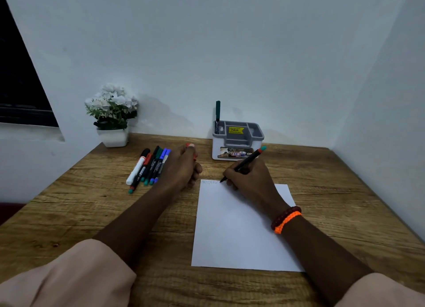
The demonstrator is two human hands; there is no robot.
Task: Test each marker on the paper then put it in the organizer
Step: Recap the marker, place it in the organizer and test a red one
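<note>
1. Gripping a black marker (241,164) with a red band and teal end, the right hand (247,177) has its fingers curled round the barrel and sets the tip on the top edge of the white paper (232,233), beside a row of faint scribbles (209,182).
2. Left of the paper's top corner, the left hand (181,168) rests on the wooden table (92,203), curled around a red cap (190,145) that pokes out at its top.
3. Further left of the paper lies a cluster of markers (148,167), side by side, with black, red, green and blue caps.
4. Beyond the paper, against the wall, stands a grey and white organizer (238,141) with a yellow price sticker; one green-capped marker (217,113) stands upright in its left rear compartment.
5. Far left of the organizer sits a white pot of white flowers (112,116).
6. Red and orange bracelets (286,219) circle the right wrist above the paper.
</note>
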